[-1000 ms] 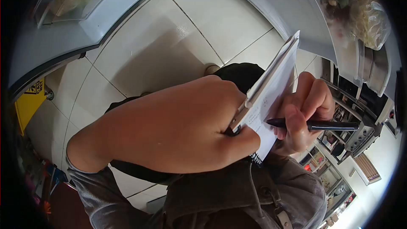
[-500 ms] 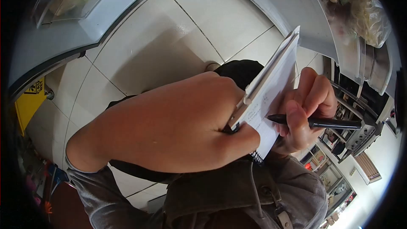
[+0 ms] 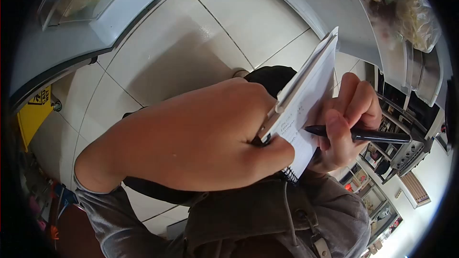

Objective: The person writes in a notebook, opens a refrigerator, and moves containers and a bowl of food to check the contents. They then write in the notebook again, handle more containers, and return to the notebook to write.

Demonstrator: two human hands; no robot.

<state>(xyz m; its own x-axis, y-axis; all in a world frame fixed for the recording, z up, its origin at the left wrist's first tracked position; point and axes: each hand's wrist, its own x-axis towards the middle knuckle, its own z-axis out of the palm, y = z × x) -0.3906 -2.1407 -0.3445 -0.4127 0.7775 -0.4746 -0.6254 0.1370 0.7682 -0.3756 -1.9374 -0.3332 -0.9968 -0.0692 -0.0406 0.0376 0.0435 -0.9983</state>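
Observation:
My left hand (image 3: pixel 248 148) is closed around a small spiral notebook (image 3: pixel 311 105), its thumb pressed over the lower page by the black coil. The notebook is held at a tilt, with its cover folded back and several short handwritten lines on the white page. Between the fingers and thumb of my right hand (image 3: pixel 354 114) is a black pen (image 3: pixel 382 136). Its tip points left and overlaps the page close to the writing.
A fridge (image 3: pixel 107 33) with greens in a clear bin stands at upper left. An open door (image 3: pixel 330 9) holds bagged produce (image 3: pixel 416 19) at upper right. A yellow caution sign (image 3: pixel 33 114) is at far left; an oven (image 3: pixel 409 157) and shelves (image 3: pixel 377 200) are on the right.
The pen tip has shifted slightly right and up across the page, together with my right hand. My left hand keeps its hold on the notebook, almost in place.

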